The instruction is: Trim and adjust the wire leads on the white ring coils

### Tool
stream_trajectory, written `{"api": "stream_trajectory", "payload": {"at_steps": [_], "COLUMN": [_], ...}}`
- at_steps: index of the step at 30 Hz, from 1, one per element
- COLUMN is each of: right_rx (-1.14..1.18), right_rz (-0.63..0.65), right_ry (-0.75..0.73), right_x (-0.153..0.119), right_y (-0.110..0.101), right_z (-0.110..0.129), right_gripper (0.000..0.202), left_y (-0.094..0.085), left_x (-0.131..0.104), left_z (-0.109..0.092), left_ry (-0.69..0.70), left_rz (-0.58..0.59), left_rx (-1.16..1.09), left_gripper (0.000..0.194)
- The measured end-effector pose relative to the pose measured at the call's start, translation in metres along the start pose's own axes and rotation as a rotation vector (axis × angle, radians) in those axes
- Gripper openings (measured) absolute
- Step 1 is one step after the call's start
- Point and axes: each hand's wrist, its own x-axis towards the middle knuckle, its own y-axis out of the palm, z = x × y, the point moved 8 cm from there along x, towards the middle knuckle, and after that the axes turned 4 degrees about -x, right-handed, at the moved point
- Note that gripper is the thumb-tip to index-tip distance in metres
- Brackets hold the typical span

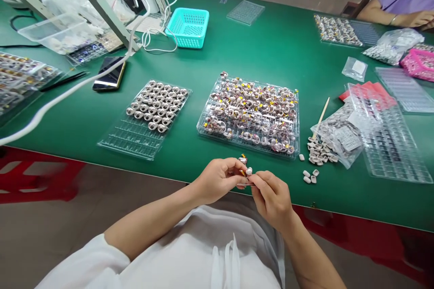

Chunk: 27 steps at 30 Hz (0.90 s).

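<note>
My left hand is closed in a pinch on a small grey-white part with yellow tabs, at the table's front edge. Against the same part, the fingertips of my right hand press from the other side; a rounded whitish piece shows between the two hands. The exact kind of part is too small to tell. Just beyond my hands lies a clear tray full of similar whitish parts with yellow bits. Loose grey-white shells are heaped to the right of it.
A half-filled clear tray of ring-like pieces lies left, near a phone and tweezers. Behind are a turquoise basket and a white cable. At right are a wooden stick, bags, trays and another person's arm.
</note>
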Motion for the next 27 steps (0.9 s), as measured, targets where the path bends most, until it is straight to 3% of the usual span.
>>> {"api": "stream_trajectory", "payload": {"at_steps": [5,10,17,23,27], "right_rx": [-0.068,-0.079,-0.092,-0.084,0.059], "right_rz": [-0.024,-0.065,-0.026,0.134,0.121], "right_ry": [-0.030,-0.093,-0.166,-0.200,-0.128], "right_x": [0.002,0.008,0.007,-0.001,0.005], "right_y": [-0.008,-0.018,-0.012,-0.005,-0.012], "right_z": [-0.001,0.005,0.010,0.004,0.001], "right_gripper": [0.038,0.043,0.048,0.042,0.041], "left_y": [0.002,0.002,0.002,0.003,0.007], "left_x": [0.000,0.004,0.007,0.005,0.005], "left_z": [-0.006,-0.005,0.002,0.008,0.008], "left_ry": [-0.042,-0.170,-0.299,-0.373,-0.357], "left_rz": [0.076,0.170,0.243,0.283,0.266], "left_rx": [-0.135,-0.280,-0.234,-0.249,-0.251], "left_gripper": [0.030,0.043,0.025,0.023,0.021]}}
